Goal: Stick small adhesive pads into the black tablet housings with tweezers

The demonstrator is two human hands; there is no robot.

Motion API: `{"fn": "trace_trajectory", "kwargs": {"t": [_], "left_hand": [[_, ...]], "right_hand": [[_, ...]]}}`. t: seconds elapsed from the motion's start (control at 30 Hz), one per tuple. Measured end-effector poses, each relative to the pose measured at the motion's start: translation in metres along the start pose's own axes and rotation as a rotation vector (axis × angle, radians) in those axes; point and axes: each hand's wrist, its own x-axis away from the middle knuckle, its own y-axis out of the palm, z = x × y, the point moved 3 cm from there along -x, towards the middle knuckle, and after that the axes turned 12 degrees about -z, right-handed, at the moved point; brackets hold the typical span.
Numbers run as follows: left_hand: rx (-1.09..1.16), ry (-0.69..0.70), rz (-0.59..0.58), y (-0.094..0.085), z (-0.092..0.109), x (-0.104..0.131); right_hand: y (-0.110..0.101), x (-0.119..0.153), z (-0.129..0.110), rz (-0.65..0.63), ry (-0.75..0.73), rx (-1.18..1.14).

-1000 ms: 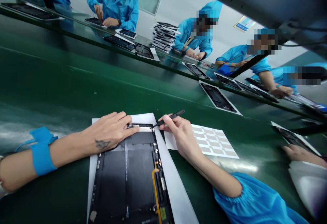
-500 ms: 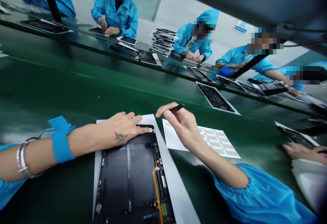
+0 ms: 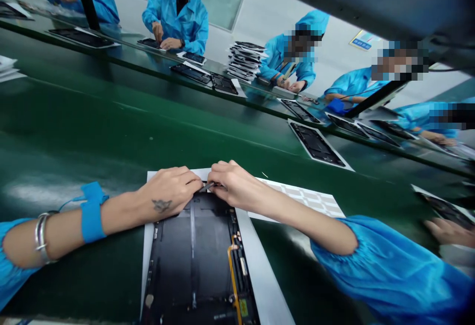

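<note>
So the opened-up tablet [image 3: 196, 260] lies face down on a white sheet [image 3: 260, 285] on the green belt [image 3: 92, 132], right in front of the person, and both hands meet at its far edge. Looks to me like the step in hand is seating something small along that top edge: the right hand [image 3: 233, 189] is closed around thin dark tweezers [image 3: 207, 186], tip pointing at the tablet's top rim, while the left hand [image 3: 171, 194] lies with fingers curled and pressed down on the tablet's top left corner, pinning it, not really holding anything. What the tip carries I can't tell, too tiny. The next move probably calls for a steady hand and a careful press, since the tip sits right between the two hands with hardly any room. The tablet itself is dark inside, a big flat black area, a thin pale strip running down the middle, an orange cable [image 3: 232, 265] along the right side and a small yellow label near the bottom. Just right of the tablet, partly under the right forearm, lies a sheet of small pale stickers [image 3: 315, 201]. Further beyond the tablet, across the belt, more open tablets [image 3: 315, 144] lie in a row with people in blue coats [image 3: 181, 18] working on them.
</note>
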Motion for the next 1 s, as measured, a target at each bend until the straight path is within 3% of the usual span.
{"fn": "trace_trajectory", "kwargs": {"t": [0.27, 0.43, 0.5, 0.6, 0.67, 0.83, 1.0], "left_hand": [[-0.039, 0.031, 0.023, 0.003, 0.002, 0.000], [-0.068, 0.030, -0.001, 0.002, 0.002, -0.001], [-0.086, 0.034, 0.007, 0.002, 0.003, -0.001], [-0.102, 0.038, 0.024, 0.002, 0.005, -0.002], [-0.114, 0.039, 0.027, 0.002, 0.006, -0.003], [-0.115, 0.036, 0.003, 0.003, 0.006, -0.002], [-0.118, 0.041, 0.006, 0.003, 0.005, -0.002]], "right_hand": [[-0.011, -0.008, -0.014, -0.241, 0.062, 0.266], [-0.020, 0.009, 0.001, -0.383, 0.150, 0.232], [-0.019, 0.018, 0.010, -0.278, 0.112, 0.178], [-0.011, 0.030, 0.014, 0.082, -0.015, 0.129], [0.000, 0.037, 0.011, 0.244, -0.124, 0.069], [0.023, 0.052, 0.006, 0.266, -0.168, 0.040], [0.019, 0.065, 0.014, 0.233, -0.066, 0.014]]}}
